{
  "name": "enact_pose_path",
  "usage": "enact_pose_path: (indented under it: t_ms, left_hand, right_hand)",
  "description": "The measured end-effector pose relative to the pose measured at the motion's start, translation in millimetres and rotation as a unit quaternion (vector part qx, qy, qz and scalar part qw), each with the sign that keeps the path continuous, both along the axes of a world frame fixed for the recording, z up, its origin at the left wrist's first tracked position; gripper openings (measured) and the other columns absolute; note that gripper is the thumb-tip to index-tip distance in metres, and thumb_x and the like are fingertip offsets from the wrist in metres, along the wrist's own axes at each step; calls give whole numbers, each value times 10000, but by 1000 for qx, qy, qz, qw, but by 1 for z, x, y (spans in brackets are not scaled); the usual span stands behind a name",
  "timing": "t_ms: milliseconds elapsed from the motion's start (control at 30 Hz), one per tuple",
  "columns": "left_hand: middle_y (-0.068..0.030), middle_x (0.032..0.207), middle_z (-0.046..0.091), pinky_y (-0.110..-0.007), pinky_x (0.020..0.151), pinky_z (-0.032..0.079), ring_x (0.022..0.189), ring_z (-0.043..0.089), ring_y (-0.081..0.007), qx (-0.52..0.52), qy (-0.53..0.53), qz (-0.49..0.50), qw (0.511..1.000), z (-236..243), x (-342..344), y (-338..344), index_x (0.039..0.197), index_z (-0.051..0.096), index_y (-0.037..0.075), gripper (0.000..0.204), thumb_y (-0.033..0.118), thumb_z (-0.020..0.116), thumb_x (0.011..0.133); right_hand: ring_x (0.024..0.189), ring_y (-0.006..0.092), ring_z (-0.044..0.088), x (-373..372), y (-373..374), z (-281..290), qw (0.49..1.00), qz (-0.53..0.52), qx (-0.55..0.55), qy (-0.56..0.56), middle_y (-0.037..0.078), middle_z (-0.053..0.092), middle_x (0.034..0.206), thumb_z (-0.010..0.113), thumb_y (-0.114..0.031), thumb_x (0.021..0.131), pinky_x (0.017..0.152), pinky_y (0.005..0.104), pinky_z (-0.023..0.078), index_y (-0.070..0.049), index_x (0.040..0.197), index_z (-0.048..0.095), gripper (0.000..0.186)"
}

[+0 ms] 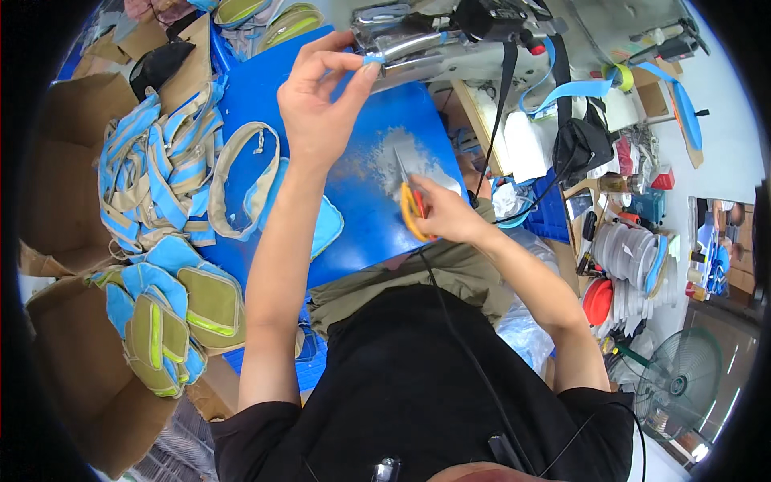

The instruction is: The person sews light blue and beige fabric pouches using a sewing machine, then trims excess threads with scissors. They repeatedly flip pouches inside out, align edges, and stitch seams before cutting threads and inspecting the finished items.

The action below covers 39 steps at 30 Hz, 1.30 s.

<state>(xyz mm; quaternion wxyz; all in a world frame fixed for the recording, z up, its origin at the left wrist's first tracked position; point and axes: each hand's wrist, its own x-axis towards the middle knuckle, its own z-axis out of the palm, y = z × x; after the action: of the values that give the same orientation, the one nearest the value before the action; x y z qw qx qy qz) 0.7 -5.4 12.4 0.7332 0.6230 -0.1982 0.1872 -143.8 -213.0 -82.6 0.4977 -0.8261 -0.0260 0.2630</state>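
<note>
My left hand (pixel 325 100) is raised over the far edge of the blue table (pixel 361 221), thumb and forefinger pinched on the end of a light-blue strip (pixel 373 59) beside the machine (pixel 434 48). Where the strip runs within the machine is hard to make out. In my right hand (pixel 446 210), near the table's right side, is a pair of scissors (pixel 412 210) with orange-yellow handles. Their blades point away from me over a worn grey patch of the tabletop. A beige and blue band loop (pixel 217 193) and a light-blue padded piece (pixel 328 227) lie left of my hands.
Tangled beige and blue bands (pixel 157 173) heap at the left, above a stack of green and blue sewn pieces (pixel 161 313). Open cardboard boxes (pixel 76 353) stand further left. Blue ribbon (pixel 574 90) hangs at the right, near a black pouch (pixel 585 143). A fan (pixel 679 384) stands lower right.
</note>
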Motion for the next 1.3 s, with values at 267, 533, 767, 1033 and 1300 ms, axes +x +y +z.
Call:
enact_pose_path:
  t_ms: [267,533,767,1033,1300]
  left_hand:
    - [-148,1336,556,-265,972,466,1159,577,-136,-23,52,-68,996,-2,6,1,909,650,16,89,10,737,887]
    - [-94,1278,588,-318,1066,388,1202,548,-156,-79,101,-128,983,-23,17,8,912,643,69,94,30,725,888]
    - [-106,1312,565,-327,1053,410,1187,552,-155,-158,75,-150,973,-27,11,-3,1023,627,67,145,40,710,907]
    - [-51,1207,579,-228,762,480,890,563,-72,-179,144,-118,966,-14,1,-9,925,590,72,125,1,691,907]
    - [-68,1005,709,-284,764,547,853,660,-143,207,84,299,928,-101,-55,171,997,687,61,119,87,733,890]
  right_hand:
    - [453,63,433,-22,12,174,912,-103,393,60,25,565,798,643,-208,945,443,209,356,-59,1581,283,746]
    - [416,64,368,5,26,177,828,-168,523,113,21,483,722,591,-205,993,408,188,320,-78,1553,335,628]
    - [437,70,449,-6,77,154,890,-213,400,-53,38,541,739,593,-125,992,415,205,356,-68,1567,298,649]
    - [454,74,463,-7,76,136,884,-191,422,-58,13,546,720,634,-127,947,421,220,364,-77,1586,244,751]
    - [806,253,668,0,22,14,959,1,-129,-252,141,703,1012,783,-114,816,760,368,546,-130,1414,586,630]
